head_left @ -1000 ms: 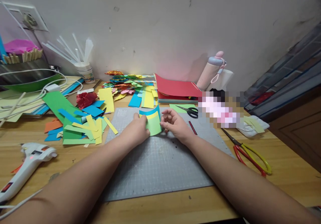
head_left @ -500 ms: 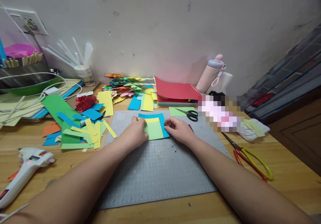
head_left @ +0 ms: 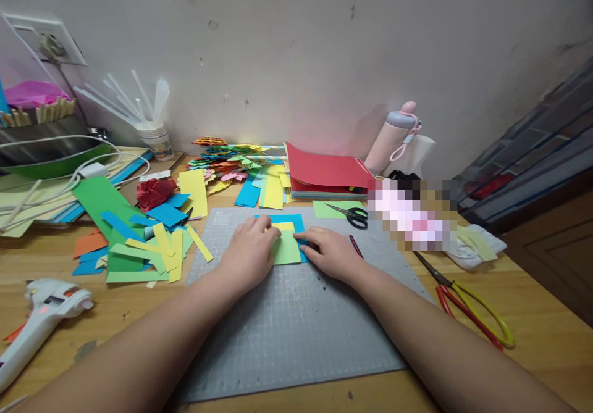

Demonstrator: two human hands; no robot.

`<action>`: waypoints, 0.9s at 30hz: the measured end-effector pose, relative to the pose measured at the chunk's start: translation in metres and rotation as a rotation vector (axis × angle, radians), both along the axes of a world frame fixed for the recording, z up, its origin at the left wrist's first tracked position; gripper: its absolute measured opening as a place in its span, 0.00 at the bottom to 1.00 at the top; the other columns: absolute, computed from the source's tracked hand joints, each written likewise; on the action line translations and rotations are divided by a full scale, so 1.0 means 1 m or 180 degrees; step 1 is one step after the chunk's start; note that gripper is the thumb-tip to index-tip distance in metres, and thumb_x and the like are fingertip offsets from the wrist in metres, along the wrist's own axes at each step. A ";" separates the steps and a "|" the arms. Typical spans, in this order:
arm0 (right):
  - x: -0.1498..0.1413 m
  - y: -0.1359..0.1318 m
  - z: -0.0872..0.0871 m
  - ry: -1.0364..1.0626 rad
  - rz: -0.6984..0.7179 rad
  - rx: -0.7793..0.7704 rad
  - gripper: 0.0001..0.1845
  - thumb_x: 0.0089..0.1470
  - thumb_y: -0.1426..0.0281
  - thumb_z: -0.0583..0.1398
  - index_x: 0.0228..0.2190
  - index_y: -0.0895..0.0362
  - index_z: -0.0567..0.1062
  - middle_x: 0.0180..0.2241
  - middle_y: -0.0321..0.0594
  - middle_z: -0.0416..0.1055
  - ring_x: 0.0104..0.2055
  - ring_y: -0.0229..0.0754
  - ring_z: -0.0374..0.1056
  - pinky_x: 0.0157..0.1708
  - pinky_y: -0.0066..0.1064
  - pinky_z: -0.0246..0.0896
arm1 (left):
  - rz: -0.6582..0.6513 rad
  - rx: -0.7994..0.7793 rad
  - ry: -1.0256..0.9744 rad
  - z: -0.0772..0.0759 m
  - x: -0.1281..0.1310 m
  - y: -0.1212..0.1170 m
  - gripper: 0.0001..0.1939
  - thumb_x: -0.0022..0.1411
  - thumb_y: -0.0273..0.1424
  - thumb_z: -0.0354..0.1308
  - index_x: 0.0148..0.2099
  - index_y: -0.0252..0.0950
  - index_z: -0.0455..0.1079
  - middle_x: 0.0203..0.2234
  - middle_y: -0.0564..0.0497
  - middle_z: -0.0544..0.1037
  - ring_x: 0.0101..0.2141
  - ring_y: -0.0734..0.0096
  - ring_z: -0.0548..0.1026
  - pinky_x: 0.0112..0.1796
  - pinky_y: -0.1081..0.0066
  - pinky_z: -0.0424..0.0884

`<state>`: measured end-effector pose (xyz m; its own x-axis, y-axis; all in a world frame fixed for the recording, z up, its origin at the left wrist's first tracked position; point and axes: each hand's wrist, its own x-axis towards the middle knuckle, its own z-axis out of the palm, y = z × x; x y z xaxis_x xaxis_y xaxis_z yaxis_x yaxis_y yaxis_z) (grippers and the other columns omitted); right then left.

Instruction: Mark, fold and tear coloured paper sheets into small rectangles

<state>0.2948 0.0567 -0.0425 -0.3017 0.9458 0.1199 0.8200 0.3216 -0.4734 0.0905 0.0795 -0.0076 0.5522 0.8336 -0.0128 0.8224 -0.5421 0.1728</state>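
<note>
Stacked paper squares lie on the grey cutting mat: light green paper (head_left: 287,252) on top, a yellow strip of paper (head_left: 283,226) showing above it, and blue paper (head_left: 296,220) underneath along the top and right. My left hand (head_left: 250,249) covers the left edge of the stack, its fingers curled over the paper and partly hidden. On the other side, my right hand (head_left: 330,252) rests with fingers stretched onto the blue margin, fingertips at the green paper's right edge and the thumb apart. A dark red pen-like stick (head_left: 356,246) lies beyond that hand.
Black scissors (head_left: 352,215) lie behind the right hand, and red-and-yellow-handled scissors (head_left: 472,305) at the right. A glue gun (head_left: 50,308) sits at the left, near scattered paper strips (head_left: 162,249). Red paper (head_left: 324,169) tops a stack before the wall. The cutting mat (head_left: 287,333) has a grid.
My left hand has moved over the left part of the stack, hiding more of it. My right fingers have stretched leftward to the green paper's edge. The view has shifted slightly.
</note>
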 end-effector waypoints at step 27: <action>0.004 0.007 0.001 0.0099 -0.0038 -0.0113 0.15 0.56 0.67 0.57 0.45 0.53 0.76 0.32 0.37 0.73 0.33 0.40 0.65 0.32 0.30 0.54 | -0.0613 0.0053 -0.0328 -0.006 0.002 0.007 0.11 0.60 0.41 0.56 0.37 0.39 0.70 0.36 0.50 0.74 0.40 0.63 0.71 0.38 0.67 0.66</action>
